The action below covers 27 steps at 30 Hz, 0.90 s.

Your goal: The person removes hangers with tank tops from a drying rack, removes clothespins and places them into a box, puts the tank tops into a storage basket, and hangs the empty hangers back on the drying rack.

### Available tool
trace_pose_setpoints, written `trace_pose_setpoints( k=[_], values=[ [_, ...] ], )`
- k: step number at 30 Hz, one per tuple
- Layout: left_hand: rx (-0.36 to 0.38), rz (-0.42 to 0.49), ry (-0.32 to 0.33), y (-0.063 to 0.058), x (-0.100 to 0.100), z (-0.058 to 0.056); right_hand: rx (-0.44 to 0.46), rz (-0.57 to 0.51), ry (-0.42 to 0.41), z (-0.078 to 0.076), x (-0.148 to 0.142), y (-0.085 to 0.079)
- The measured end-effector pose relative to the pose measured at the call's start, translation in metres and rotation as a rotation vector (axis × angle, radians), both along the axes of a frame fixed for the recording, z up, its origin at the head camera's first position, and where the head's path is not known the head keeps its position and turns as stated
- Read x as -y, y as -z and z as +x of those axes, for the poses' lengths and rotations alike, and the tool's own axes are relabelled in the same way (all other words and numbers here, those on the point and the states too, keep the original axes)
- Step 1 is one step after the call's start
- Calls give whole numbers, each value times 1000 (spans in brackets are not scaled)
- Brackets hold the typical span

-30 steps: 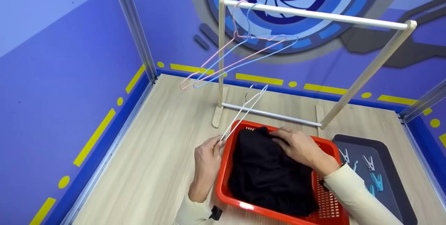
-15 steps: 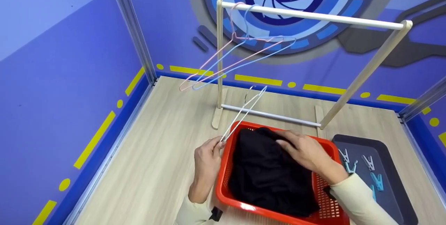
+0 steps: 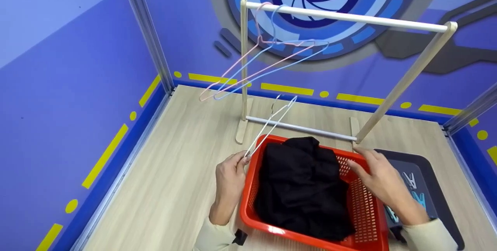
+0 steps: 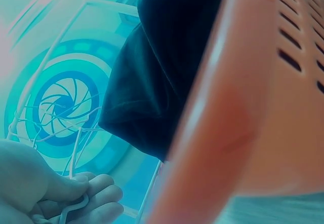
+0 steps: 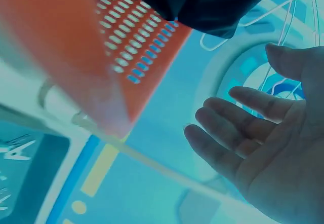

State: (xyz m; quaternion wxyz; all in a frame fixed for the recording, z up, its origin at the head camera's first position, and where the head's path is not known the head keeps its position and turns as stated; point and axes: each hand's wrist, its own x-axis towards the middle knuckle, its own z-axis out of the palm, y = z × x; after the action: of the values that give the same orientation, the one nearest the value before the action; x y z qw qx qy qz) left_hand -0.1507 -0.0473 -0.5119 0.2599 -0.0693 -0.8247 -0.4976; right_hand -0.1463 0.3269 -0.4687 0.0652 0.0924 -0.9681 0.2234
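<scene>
My left hand (image 3: 230, 179) pinches one end of a white wire hanger (image 3: 271, 124) beside the basket's left rim. In the left wrist view, thumb and fingers close on the hanger's bent end (image 4: 76, 203). Black cloth (image 3: 303, 189) lies bunched in a red plastic basket (image 3: 273, 229); its exact kind of garment cannot be told. My right hand (image 3: 382, 177) is over the basket's right rim, apart from the cloth. The right wrist view shows that hand (image 5: 253, 138) with spread, relaxed fingers and nothing in them.
A wooden rack (image 3: 345, 16) stands behind the basket. From its top bar hang a pink hanger (image 3: 237, 64) and a blue hanger (image 3: 271, 71), near the left post. A dark grey tray (image 3: 446, 208) on the right holds several clothes pegs (image 3: 410, 180), partly hidden by my right arm.
My right hand has let go of the black cloth and moved right to the basket's rim. The cloth's far edge now lies folded up. My left hand keeps its place with the hanger.
</scene>
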Motion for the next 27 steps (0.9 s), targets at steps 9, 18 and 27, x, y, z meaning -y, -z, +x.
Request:
trace_pose_setpoints(
  k=[9, 18, 27],
  values=[
    [-1, 4, -1, 0, 1, -1, 73, 79, 115, 16, -23, 19],
    [-17, -17, -18, 1, 0, -2, 18, 204, 177, 30, -39, 45],
    [-3, -25, -26, -3, 5, -6, -42, 213, 187, 42, -47, 64]
  ],
)
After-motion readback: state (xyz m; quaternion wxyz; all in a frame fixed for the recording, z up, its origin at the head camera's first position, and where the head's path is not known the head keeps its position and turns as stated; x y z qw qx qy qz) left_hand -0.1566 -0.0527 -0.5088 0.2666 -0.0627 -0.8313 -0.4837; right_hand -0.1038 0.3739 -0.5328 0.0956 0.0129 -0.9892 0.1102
